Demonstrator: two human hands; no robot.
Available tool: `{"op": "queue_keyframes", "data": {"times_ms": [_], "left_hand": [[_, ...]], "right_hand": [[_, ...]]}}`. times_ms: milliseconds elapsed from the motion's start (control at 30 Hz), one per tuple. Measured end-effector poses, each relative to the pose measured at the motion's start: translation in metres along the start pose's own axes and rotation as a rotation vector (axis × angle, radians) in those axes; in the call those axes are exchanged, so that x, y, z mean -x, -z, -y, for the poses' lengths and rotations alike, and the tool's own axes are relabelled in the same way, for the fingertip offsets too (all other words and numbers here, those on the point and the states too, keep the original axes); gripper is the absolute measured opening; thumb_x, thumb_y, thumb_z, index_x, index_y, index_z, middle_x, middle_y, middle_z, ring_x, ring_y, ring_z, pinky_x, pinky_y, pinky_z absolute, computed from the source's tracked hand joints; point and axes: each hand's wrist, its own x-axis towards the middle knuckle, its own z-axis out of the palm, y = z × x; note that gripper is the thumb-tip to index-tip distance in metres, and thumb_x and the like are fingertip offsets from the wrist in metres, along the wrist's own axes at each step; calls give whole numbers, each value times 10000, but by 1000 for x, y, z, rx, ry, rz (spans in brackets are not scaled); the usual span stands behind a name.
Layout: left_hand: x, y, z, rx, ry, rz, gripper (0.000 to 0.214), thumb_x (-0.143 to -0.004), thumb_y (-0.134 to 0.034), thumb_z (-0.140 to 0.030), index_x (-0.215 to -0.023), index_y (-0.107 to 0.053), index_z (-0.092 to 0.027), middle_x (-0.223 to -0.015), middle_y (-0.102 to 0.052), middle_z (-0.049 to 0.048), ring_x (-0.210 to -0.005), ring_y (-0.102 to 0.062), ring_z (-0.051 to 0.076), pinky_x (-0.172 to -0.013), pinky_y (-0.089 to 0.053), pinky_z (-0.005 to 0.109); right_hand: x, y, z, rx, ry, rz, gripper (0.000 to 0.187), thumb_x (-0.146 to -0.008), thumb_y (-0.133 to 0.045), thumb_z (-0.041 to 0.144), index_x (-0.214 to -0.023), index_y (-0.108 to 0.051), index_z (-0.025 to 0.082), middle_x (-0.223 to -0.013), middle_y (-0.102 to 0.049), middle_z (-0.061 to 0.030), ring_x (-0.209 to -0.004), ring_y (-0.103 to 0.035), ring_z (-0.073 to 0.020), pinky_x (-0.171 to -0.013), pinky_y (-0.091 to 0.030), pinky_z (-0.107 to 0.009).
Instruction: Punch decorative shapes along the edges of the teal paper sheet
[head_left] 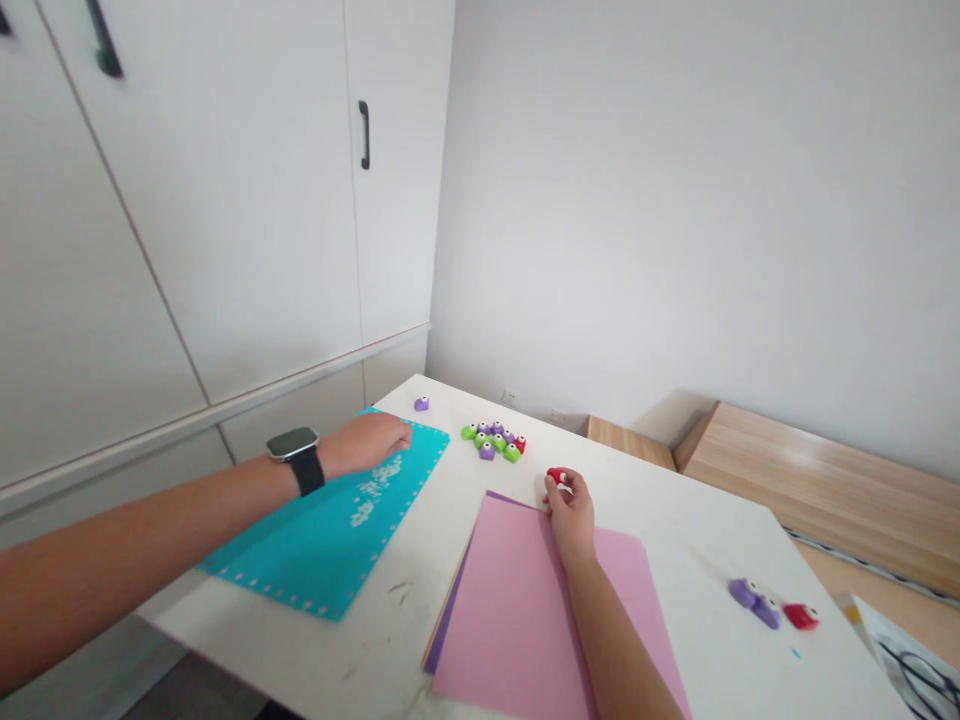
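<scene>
My right hand [571, 510] grips a small red craft paper punch [556, 476] with a white button between thumb and fingers, just past the top edge of a pink paper sheet [510, 600]. My left hand [371, 442], above a dark-banded watch, is closed over the far part of a turquoise paper sheet [300, 560]. Whatever its curled fingers hold, if anything, is hidden. Small punched shapes line the turquoise sheet's edges, and a white cluster of small shapes [371, 490] shows in its middle.
Several green, purple and red punches [495, 440] stand grouped at the table's far side, with a lone purple punch [421, 404] farther left. Two purple punches [755, 603] and a red punch [801, 616] lie at right. White cabinets [247, 200] border the table's left.
</scene>
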Motion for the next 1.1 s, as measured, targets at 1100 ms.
{"op": "queue_keyframes", "data": {"times_ms": [1100], "left_hand": [[-18,-74,-153,170,3,18,739,-512,-831,-670,-1004,-592,-173,-1048,-615,133,-984,-592,337,-825,-451,375]], "right_hand": [[4,-2,6,28,1,34,396,-786,-697,510,-1041,-608,221,-820,-674,-19,-600,-630,-170,-514,-472,-276]]}}
